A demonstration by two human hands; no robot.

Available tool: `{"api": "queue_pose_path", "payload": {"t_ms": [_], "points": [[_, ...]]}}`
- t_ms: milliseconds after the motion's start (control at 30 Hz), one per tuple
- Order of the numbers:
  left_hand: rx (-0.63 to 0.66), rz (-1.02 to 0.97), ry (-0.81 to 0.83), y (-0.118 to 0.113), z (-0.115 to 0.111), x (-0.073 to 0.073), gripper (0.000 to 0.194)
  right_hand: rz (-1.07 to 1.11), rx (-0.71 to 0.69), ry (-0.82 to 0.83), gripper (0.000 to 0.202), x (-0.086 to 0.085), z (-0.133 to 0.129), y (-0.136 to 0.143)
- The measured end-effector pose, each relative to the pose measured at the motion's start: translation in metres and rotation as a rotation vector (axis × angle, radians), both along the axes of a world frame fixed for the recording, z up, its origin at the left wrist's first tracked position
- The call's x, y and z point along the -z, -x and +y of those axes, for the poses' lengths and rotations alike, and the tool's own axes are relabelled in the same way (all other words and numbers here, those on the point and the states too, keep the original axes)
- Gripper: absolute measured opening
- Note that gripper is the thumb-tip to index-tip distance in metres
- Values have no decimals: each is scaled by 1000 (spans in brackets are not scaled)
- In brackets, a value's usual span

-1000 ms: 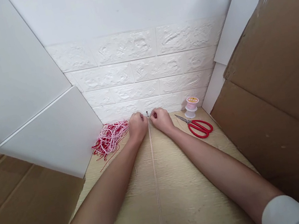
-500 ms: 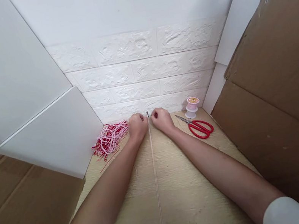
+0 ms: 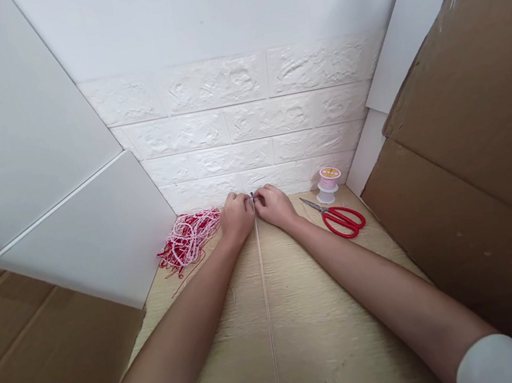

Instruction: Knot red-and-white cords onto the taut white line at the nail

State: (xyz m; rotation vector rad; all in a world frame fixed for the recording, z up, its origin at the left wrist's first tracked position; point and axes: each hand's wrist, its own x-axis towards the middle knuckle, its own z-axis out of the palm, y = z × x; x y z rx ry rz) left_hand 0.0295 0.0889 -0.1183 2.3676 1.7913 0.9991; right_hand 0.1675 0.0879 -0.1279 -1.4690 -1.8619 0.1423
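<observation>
Pale cords (image 3: 265,295) run taut down the middle of the wooden board from a small dark peg (image 3: 252,196) close to the wall. Just left of the peg, my left hand (image 3: 238,214) is closed, its thumb and fingertips pinched near the top of the cords. On the other side my right hand (image 3: 275,206) is also closed in a pinch, its fingertips almost at the peg. What each hand pinches is too small to make out.
A tangle of pink and red cords (image 3: 188,239) lies left of my left hand. Red-handled scissors (image 3: 344,221) and thread spools (image 3: 328,185) are at the right. A brick-patterned wall (image 3: 225,126) stands behind, with cardboard (image 3: 474,192) on the right and more cardboard (image 3: 56,352) on the left.
My right hand has moved left, closer to the peg and my left hand. The fingertips of my left hand have shifted slightly toward the peg.
</observation>
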Motion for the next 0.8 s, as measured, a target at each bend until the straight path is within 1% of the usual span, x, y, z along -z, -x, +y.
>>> {"api": "queue_pose_path", "payload": {"t_ms": [100, 400, 567, 800], "points": [[-3, 17, 11, 1, -1, -1, 24, -23, -22, -4, 15, -1, 2, 0], [4, 67, 12, 0, 2, 1, 22, -54, -9, -12, 14, -1, 2, 1], [4, 89, 37, -1, 0, -1, 21, -60, -22, -9, 14, 1, 4, 0], [21, 32, 33, -1, 2, 1, 16, -51, -32, -14, 14, 2, 6, -1]]}}
